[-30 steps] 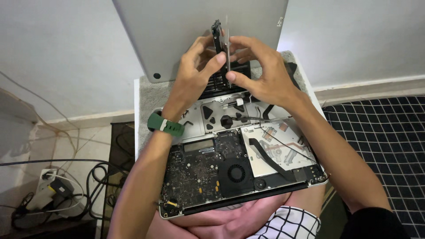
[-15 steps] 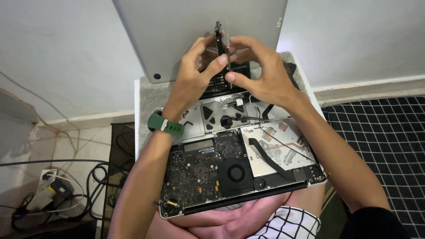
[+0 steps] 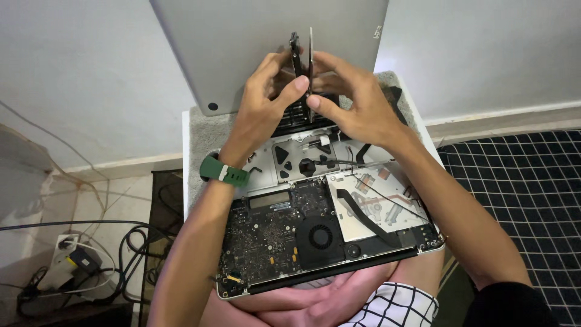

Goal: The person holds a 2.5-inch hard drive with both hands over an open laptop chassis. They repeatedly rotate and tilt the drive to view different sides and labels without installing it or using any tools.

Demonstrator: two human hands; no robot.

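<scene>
Fingers of both the left hand (image 3: 263,109) and the right hand (image 3: 354,109) pinch a thin black flat slab-shaped part (image 3: 295,57) held upright above the opened silver laptop base (image 3: 417,239); best to grip its edges evenly; keep it clear of the black ribbon cable (image 3: 369,215) beneath the fingers.

This looks like a room in a home, used for repair work. An opened laptop (image 3: 321,233) lies on a small tabletop (image 3: 200,130) against a plain white wall (image 3: 78,79). A checked black mattress (image 3: 520,181) is beside it, and a power strip (image 3: 72,260) with tangled cables lies on the tiled floor (image 3: 91,184).
</scene>
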